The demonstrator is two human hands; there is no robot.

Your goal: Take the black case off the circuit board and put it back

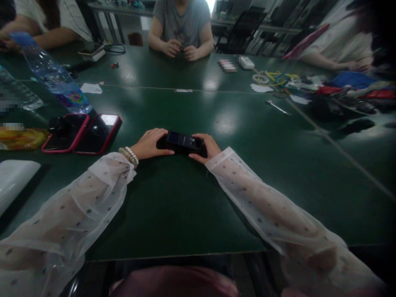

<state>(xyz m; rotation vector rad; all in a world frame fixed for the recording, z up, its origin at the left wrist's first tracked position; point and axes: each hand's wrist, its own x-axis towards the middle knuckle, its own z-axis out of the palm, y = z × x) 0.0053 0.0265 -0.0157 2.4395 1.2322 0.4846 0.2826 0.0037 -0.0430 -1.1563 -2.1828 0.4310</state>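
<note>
A black handheld device [182,140] with a small screen at its left and buttons at its right lies sideways above the green table, or on it; I cannot tell which. My left hand [152,143] is closed around its left end, thumb along the near edge. Its right end is gripped by my right hand [210,148], with the thumb also on the near side. My fingers hide both ends of the device. Left of my left hand are two phones in pink-red cases, the nearer phone [97,135] and the other phone [65,134], which has a small black object on it.
Plastic bottles, one a water bottle [57,80], stand at the left above a yellow packet [23,139] and a white object [17,177]. A wrench [278,107] and a heap of cables and cloth [346,86] lie right. Other people sit around the table [173,206].
</note>
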